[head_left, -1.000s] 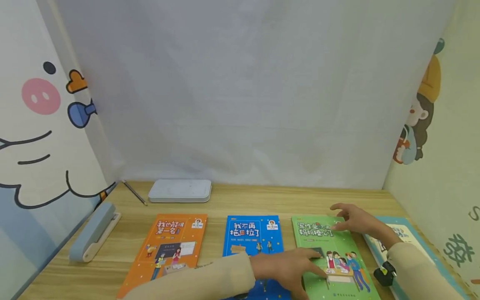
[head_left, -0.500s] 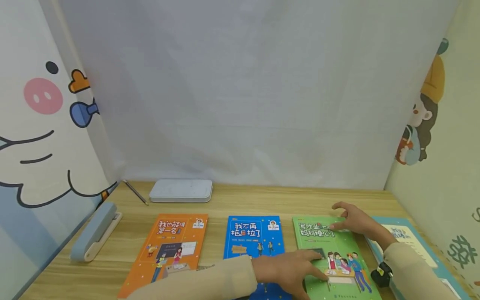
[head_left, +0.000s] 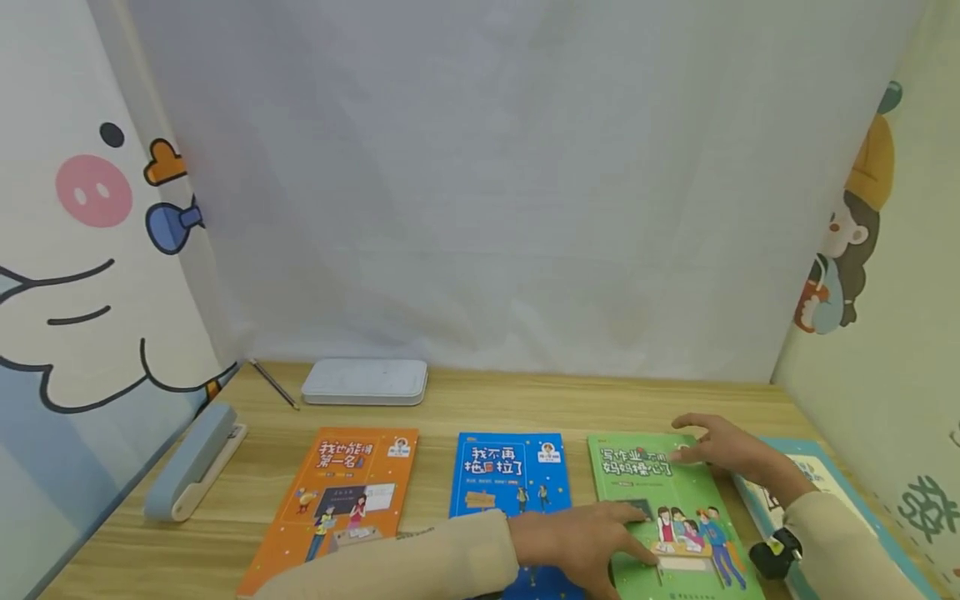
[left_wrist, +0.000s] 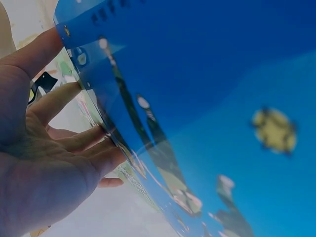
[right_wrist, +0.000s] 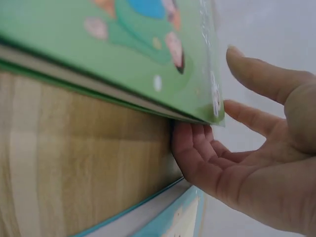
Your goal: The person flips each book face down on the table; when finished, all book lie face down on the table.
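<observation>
A green book [head_left: 637, 475] with cartoon children on its cover lies flat on the table, between my two hands. My left hand [head_left: 573, 542] reaches over the blue book [head_left: 510, 467], its spread fingertips at the green book's left side. In the left wrist view the blue cover fills most of the picture, beside loosely extended fingers [left_wrist: 64, 106]. At the green book's top right corner is my right hand [head_left: 731, 454], thumb and index finger apart. The right wrist view has the other fingers [right_wrist: 202, 158] loosely bent by the green book's edge; their contact is partly hidden.
An orange book [head_left: 360, 492] lies left, and a light blue book [head_left: 825, 483] lies right, partly under my right arm. Farther back are a pale pencil case [head_left: 365, 382] and a pencil [head_left: 273, 384]. A blue stapler [head_left: 195, 462] sits near the table's left edge.
The head view has shifted slightly, so everything appears a little farther right. Both hands stay beside the green book, with only a slight shift of the right hand.
</observation>
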Motion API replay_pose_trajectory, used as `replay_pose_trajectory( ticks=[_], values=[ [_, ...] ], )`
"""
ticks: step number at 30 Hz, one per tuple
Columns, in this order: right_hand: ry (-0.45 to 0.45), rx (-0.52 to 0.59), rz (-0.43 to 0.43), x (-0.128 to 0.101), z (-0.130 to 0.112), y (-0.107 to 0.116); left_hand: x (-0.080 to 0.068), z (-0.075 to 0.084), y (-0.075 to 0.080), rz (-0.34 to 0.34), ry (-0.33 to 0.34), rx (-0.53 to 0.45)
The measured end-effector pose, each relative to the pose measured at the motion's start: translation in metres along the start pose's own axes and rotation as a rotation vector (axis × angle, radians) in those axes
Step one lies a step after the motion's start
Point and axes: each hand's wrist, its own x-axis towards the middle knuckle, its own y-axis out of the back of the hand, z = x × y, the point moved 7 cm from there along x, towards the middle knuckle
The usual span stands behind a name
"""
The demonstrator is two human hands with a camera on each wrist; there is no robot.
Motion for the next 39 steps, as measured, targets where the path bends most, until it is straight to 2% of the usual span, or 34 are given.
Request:
replay_pose_trajectory(
  ticks=[3,7,10,14,24,29,34,39],
  values=[
    [-0.001,0.101,-0.060,-0.003,0.003,0.001,0.003,-0.002,-0.004,-0.004,-0.004,0.006],
    [-0.002,0.225,-0.155,-0.006,0.006,-0.002,-0.003,0.006,0.004,-0.001,-0.006,0.007],
    [0.006,0.260,-0.197,-0.007,0.006,-0.003,-0.009,0.013,0.012,0.006,-0.004,0.019],
    [0.012,0.293,-0.232,-0.009,0.005,-0.003,-0.012,0.016,0.014,0.010,-0.005,0.059],
    [0.041,0.321,-0.269,-0.010,0.005,-0.003,-0.011,0.015,0.013,0.007,0.012,0.091],
    [0.015,0.364,-0.262,-0.010,0.006,-0.002,-0.012,0.015,0.014,0.001,0.019,0.069],
    [0.012,0.362,-0.257,-0.011,0.006,0.000,-0.011,0.014,0.014,-0.017,0.017,0.033],
    [0.026,0.383,-0.282,-0.013,0.007,0.001,-0.012,0.014,0.015,-0.039,0.015,0.008]
  ],
)
